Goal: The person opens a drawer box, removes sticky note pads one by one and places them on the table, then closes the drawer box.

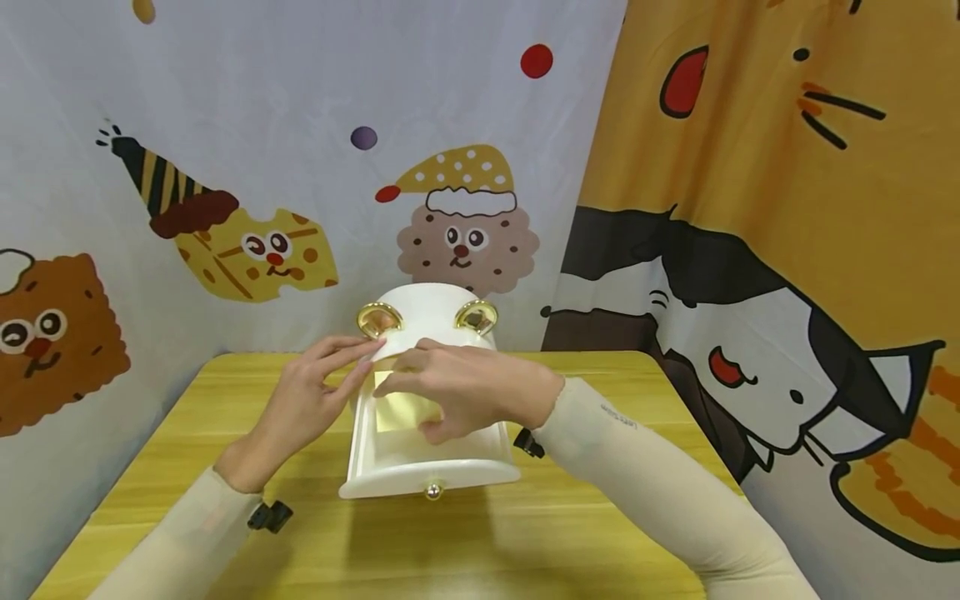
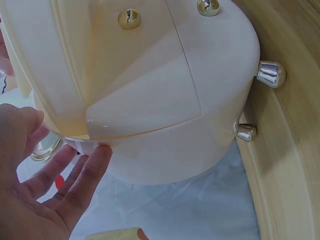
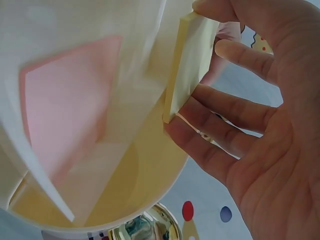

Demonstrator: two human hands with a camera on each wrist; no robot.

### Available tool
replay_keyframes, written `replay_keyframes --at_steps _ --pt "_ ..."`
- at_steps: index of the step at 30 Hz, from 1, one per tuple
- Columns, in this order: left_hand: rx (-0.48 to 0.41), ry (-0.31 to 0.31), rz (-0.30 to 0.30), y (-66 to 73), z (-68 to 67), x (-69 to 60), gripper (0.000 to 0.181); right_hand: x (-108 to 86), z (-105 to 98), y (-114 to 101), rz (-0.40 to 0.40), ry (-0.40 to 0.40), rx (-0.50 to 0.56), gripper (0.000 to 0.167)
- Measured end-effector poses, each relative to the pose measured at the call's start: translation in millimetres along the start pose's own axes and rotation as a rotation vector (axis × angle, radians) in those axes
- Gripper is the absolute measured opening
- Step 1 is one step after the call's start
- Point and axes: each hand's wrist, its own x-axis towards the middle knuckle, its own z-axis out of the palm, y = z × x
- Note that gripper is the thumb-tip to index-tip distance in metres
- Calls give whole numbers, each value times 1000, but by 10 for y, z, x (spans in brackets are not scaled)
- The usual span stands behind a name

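Observation:
A white storage box (image 2: 170,165) with a pulled-out drawer (image 1: 427,477) stands on the table, with gold rings on top and a gold knob on the drawer front. My right hand (image 1: 465,387) is over the drawer and holds a yellow pad of sticky notes (image 3: 192,62) by its edges, between thumb and fingers. Inside the white box, in the right wrist view, lies a pink pad (image 3: 70,100); the head view does not show it. My left hand (image 1: 303,396), fingers extended, touches the box's rim at the left, near one gold ring (image 1: 379,320).
The wood-grain table (image 1: 600,467) extends to both sides of the box and in front of it. Shiny metallic feet (image 2: 270,74) hold the box off the tabletop. A printed cloth (image 1: 285,75) hangs close behind, and a patterned curtain (image 1: 720,167) is at the right.

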Motion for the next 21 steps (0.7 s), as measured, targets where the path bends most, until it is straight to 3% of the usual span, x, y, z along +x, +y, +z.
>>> replay_keyframes --at_steps 21 --pt "-1 -11 -13 -3 8 -26 45 -165 19 42 -15 85 63 63"
